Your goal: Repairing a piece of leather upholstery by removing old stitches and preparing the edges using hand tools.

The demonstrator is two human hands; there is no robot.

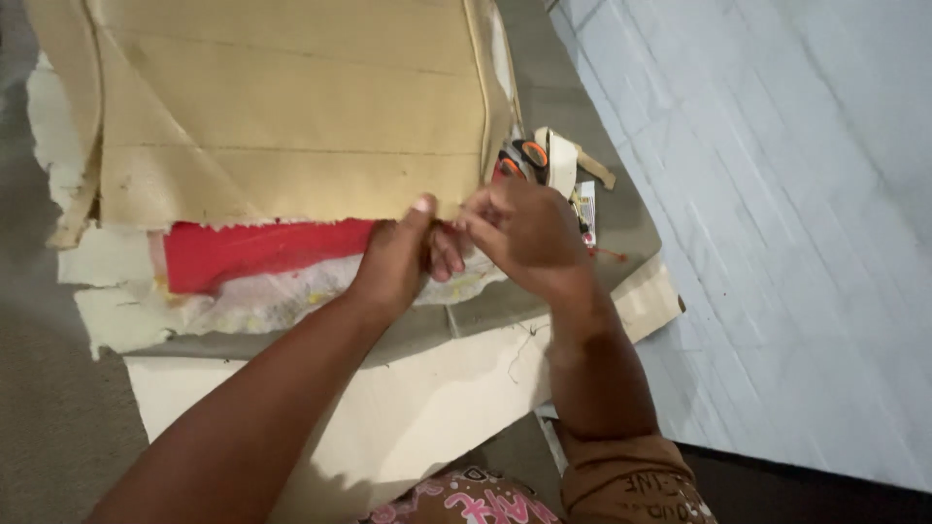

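A large tan leatherette cover (291, 107) with stitched seams lies over red fabric (252, 250) and white foam padding (194, 306). My left hand (393, 262) pinches the torn lower edge of the tan cover, thumb up on top. My right hand (524, 233) meets it from the right, fingers closed on the same edge or on something very small there; what lies between the fingertips is hidden. Both hands touch each other at the cover's bottom right corner.
Scissors with orange-and-black handles (522, 160) and a roll of pale tape (565, 160) lie just beyond my right hand. A cream sheet (408, 408) spreads under my forearms on grey flooring. A pale tiled wall (777, 243) runs along the right.
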